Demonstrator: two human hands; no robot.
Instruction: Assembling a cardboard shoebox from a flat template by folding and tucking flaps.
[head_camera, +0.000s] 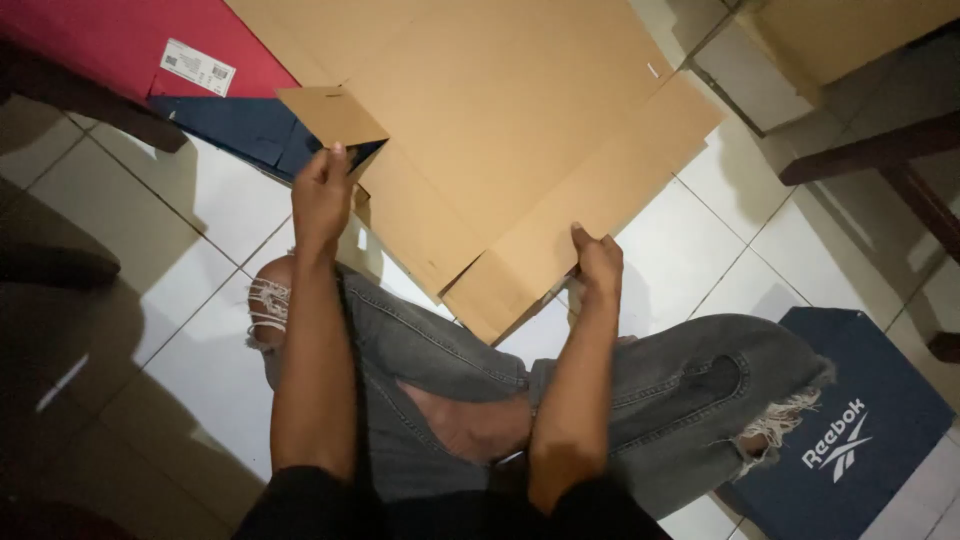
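Cardboard (500, 130) lies flat on the white tiled floor (200, 300), in front of the crossed legs in grey torn jeans (650, 390) of the person who sits there. It is a large brown sheet with flaps, and its near corner reaches almost to the knees.

The left hand (322, 195) pinches a small flap (330, 115) at the left edge of the sheet, fingers pressed together on the lower corner of the flap, which stands lifted above the floor. The right hand (597, 262) rests on the near right edge of the sheet, thumb on top and fingers curled under the edge, so its grip is closed on the cardboard.

Behind the flap a dark blue sheet (250, 130) and a red sheet (120, 40) with a white label lie on the floor at the far left. Another dark blue flat box (860, 420) with a white logo lies near the right knee, well apart from the hands. Dark wooden furniture legs (880, 150) stand at the far right.

To do this step well, I judge that the right hand should keep the big sheet pressed down so it does not slide on the smooth tiles, while the left hand bends the flap slowly along its crease. A fast pull may tear the thin joint of the flap.
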